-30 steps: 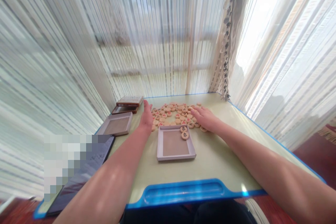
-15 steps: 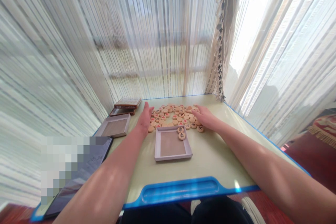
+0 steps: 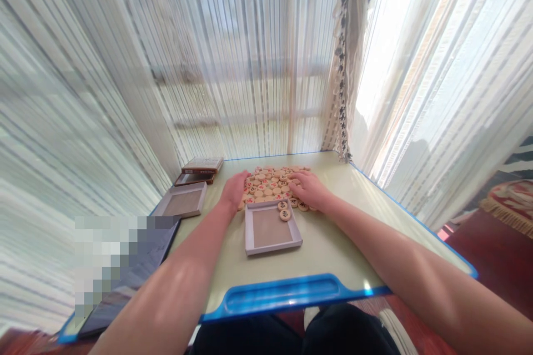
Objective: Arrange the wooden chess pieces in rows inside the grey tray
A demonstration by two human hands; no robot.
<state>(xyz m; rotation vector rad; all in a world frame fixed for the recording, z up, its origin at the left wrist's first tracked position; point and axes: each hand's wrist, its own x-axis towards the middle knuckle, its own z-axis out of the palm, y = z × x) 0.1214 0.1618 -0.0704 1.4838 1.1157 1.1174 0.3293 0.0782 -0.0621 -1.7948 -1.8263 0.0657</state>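
Many round wooden Chinese chess pieces (image 3: 266,184) with red and black characters are spread between my hands on the pale green table (image 3: 328,258). My left hand (image 3: 236,187) rests upright against the left edge of the spread, its fingers stretched forward. Over the right part of the pieces lies my right hand (image 3: 308,188), fingers spread and touching some of them. In front of the pieces stands a shallow white cardboard box tray (image 3: 270,230). Two black-marked chess pieces (image 3: 285,214) sit in its far right corner.
At the left lie another shallow box half (image 3: 185,199) and a patterned box (image 3: 202,165) on a dark open one (image 3: 195,178). A dark flat device (image 3: 137,274), partly blurred out, covers the near left. String curtains (image 3: 250,66) hang behind the table's blue rim.
My right hand has moved left onto the pieces, and my left hand has tilted slightly inward. The pieces lie closer together, and the gap in their middle has filled.
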